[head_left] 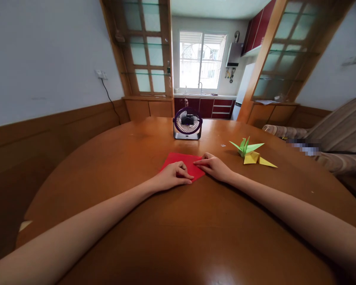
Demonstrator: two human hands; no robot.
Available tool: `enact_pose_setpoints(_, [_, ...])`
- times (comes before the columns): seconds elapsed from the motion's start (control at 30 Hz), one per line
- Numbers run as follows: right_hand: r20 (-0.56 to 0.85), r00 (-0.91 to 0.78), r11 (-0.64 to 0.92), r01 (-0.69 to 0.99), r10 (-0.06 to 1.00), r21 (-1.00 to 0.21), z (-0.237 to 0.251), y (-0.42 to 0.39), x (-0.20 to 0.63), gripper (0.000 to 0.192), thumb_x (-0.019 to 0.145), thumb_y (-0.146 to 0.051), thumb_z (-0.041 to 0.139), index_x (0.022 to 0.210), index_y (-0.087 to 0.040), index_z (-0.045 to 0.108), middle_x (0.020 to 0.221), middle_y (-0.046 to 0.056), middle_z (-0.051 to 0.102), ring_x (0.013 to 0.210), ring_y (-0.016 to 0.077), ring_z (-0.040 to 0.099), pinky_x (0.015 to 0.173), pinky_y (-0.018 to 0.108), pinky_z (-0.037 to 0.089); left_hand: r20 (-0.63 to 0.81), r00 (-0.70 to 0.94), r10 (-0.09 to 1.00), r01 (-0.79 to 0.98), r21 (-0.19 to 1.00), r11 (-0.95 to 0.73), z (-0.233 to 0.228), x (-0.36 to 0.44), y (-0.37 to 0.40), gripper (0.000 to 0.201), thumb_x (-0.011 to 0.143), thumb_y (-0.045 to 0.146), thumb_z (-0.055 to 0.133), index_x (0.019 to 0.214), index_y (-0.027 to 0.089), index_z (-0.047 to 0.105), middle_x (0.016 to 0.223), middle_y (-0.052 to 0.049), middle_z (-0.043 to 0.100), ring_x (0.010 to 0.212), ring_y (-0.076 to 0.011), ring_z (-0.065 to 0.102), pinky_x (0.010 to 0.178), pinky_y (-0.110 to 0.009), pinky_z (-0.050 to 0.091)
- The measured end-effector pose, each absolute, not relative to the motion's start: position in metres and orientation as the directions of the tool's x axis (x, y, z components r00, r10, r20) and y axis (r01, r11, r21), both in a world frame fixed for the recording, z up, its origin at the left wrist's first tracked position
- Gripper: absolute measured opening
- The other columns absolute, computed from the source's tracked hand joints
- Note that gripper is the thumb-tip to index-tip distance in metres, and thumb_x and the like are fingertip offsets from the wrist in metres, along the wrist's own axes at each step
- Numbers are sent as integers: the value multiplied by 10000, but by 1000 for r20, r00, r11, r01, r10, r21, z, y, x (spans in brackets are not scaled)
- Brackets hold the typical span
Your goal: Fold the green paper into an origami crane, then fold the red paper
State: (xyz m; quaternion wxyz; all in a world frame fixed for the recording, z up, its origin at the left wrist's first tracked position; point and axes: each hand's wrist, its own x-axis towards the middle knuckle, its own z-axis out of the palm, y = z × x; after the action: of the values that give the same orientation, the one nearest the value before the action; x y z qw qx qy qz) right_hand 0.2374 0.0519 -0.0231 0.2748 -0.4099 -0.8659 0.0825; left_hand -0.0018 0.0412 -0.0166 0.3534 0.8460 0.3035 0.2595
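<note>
A sheet of red paper (pixel 182 159) lies flat on the wooden table, partly covered by both hands. My left hand (pixel 175 175) rests over its near left part, thumb and fingers pinched at the near corner. On the right side, my right hand (pixel 213 166) has its thumb and fingertips closed at the paper's edge. To the right of the paper sit a green folded paper crane (pixel 245 147) and, just in front of it, a yellow folded paper piece (pixel 254 158).
A small purple desk fan (pixel 188 122) stands on the round wooden table (pixel 130 142) behind the paper. Glass-shelved cabinets (pixel 148 51) flank the kitchen opening. A striped sofa (pixel 341 130) is at the right, and a cord (pixel 109 97) hangs from the left wall socket.
</note>
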Motion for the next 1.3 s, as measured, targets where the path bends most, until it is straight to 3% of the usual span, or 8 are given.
enact_pose_setpoints(0.43, [397, -522, 647, 692, 755, -321, -22, 51, 236, 287, 922, -192, 528, 1147, -174, 704, 897, 76, 515, 832, 182, 530, 808, 320, 457, 224, 701, 677, 336, 734, -590, -15, -2, 41, 189, 775, 398, 726, 883, 254, 783, 907, -27, 543, 867, -160, 532, 855, -315, 434])
enact_pose_setpoints(0.73, [411, -520, 651, 692, 749, -311, -23, 52, 237, 277, 933, -212, 517, 1135, -207, 705, 879, 61, 503, 819, 173, 523, 790, 310, 454, 204, 713, 671, 358, 716, -599, -16, -4, 41, 125, 801, 336, 719, 892, 274, 779, 1294, -69, 569, 1219, -237, 482, 1065, -411, 333])
enact_pose_setpoints(1.03, [409, -510, 640, 704, 757, -307, -24, 51, 237, 277, 936, -225, 514, 1135, -206, 705, 881, 61, 506, 810, 171, 522, 781, 307, 458, 190, 742, 644, 422, 614, -667, -11, -6, 43, 174, 823, 371, 694, 969, 305, 761, 1294, -53, 625, 1187, -241, 493, 1035, -431, 344])
enact_pose_setpoints(1.3, [409, -520, 651, 691, 750, -314, -24, 52, 238, 266, 933, -223, 524, 1123, -215, 710, 900, 69, 522, 835, 177, 541, 806, 312, 458, 250, 731, 635, 423, 566, -708, -7, -4, 43, 294, 775, 367, 747, 1041, 244, 730, 1185, -70, 677, 1139, -241, 530, 1017, -411, 355])
